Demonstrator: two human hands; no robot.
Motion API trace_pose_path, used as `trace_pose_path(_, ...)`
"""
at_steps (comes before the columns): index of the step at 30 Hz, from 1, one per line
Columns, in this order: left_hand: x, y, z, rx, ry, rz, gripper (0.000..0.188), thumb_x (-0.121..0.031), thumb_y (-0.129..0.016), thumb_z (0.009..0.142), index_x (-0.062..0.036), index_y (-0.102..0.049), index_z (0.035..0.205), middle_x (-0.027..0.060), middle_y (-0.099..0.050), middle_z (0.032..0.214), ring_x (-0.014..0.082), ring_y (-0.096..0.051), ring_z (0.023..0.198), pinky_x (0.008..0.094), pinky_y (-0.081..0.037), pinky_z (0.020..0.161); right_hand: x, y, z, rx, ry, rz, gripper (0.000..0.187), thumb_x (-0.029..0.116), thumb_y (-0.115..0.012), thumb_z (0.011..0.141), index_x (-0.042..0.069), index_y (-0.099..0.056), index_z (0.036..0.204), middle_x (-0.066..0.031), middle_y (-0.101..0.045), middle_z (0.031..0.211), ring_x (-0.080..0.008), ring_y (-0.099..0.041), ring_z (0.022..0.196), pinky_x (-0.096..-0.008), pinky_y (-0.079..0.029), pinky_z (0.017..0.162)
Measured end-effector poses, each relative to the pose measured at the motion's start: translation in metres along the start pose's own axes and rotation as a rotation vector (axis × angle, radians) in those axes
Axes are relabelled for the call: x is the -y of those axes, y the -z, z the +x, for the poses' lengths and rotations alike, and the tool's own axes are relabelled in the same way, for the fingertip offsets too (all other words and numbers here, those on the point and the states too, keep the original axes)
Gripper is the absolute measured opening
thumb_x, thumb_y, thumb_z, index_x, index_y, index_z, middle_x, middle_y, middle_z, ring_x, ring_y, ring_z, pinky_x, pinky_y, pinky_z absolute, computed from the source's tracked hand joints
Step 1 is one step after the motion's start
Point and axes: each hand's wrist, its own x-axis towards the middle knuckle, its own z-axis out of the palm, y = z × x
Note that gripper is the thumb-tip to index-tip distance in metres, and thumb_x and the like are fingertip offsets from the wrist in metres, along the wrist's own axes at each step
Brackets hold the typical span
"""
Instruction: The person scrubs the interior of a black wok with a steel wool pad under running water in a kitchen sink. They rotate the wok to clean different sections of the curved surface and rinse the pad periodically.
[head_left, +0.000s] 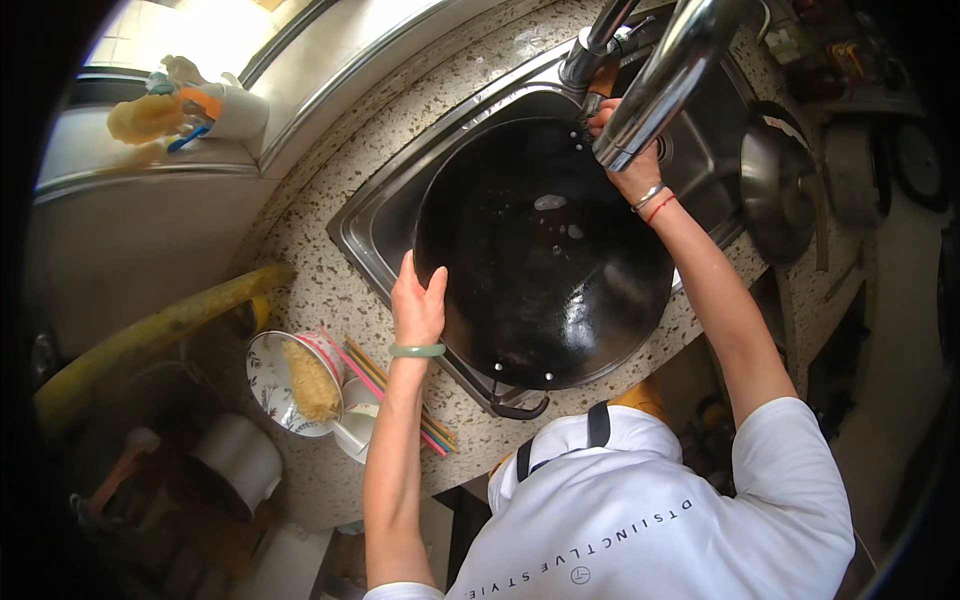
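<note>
A large black wok (540, 260) rests over the double steel sink (375, 235), its inside wet with a few drops and pale suds. My left hand (418, 305) grips the wok's left rim, thumb at the edge and a green bangle on the wrist. At the far right of the wok, by its rivets, my right hand (635, 170) has its fingers closed round the handle area; the chrome faucet (665, 90) partly covers that hand. A loop handle (520, 408) sticks out at the near side. Something brown (603, 78) stands just beyond my right fingers; its kind is unclear.
Left of the sink, a patterned enamel bowl (262, 385) holds a tan loofah-like sponge (310, 382). Colored chopsticks (435, 430) lie beside it. A yellow hose (160, 325) crosses the left side. A metal lid (775, 190) stands right of the sink; a white cup (240, 112) sits on the sill.
</note>
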Motion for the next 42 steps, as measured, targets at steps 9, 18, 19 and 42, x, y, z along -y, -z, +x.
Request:
trace_pose_path(9, 0.001, 0.007, -0.001, -0.019, -0.006, 0.047, 0.034, -0.004, -0.064, 0.092, 0.0029, -0.057, 0.124, 0.0083, -0.068, 0.111, 0.0153, -0.061, 0.101, 0.0294, -0.048, 0.093, 0.011, 0.002, 0.006, 0.102, 0.104, -0.051, 0.013, -0.004, -0.066, 0.076, 0.004, -0.061, 0.084, -0.0086, -0.060, 0.094, -0.0301, -0.057, 0.091, -0.0394, -0.049, 0.082)
trace_pose_path(18, -0.012, 0.001, 0.005, 0.016, 0.001, 0.056, 0.032, -0.004, -0.064, 0.092, 0.0035, -0.058, 0.123, 0.0094, -0.068, 0.109, 0.0152, -0.062, 0.100, 0.0302, -0.049, 0.091, 0.025, -0.061, 0.021, -0.043, 0.037, 0.105, 0.012, -0.004, -0.066, 0.079, 0.000, -0.055, 0.082, -0.0128, -0.055, 0.089, -0.0317, -0.057, 0.088, -0.0373, -0.046, 0.078)
trace_pose_path(19, -0.006, 0.003, 0.002, -0.004, -0.002, 0.033, 0.032, -0.004, -0.064, 0.092, 0.0033, -0.058, 0.123, 0.0092, -0.068, 0.110, 0.0151, -0.062, 0.100, 0.0301, -0.049, 0.091, 0.032, -0.051, 0.023, 0.004, 0.152, 0.067, 0.012, -0.004, -0.066, 0.080, 0.000, -0.055, 0.083, -0.0128, -0.054, 0.087, -0.0313, -0.056, 0.087, -0.0373, -0.046, 0.077)
trace_pose_path(42, -0.004, -0.002, 0.005, 0.026, 0.001, -0.046, 0.033, -0.002, -0.064, 0.092, 0.0029, -0.057, 0.124, 0.0073, -0.067, 0.112, 0.0133, -0.060, 0.103, 0.0285, -0.047, 0.094, 0.018, -0.080, 0.014, -0.087, -0.082, 0.067, 0.011, -0.003, -0.066, 0.079, 0.003, -0.056, 0.081, -0.0127, -0.055, 0.086, -0.0334, -0.058, 0.083, -0.0402, -0.047, 0.072)
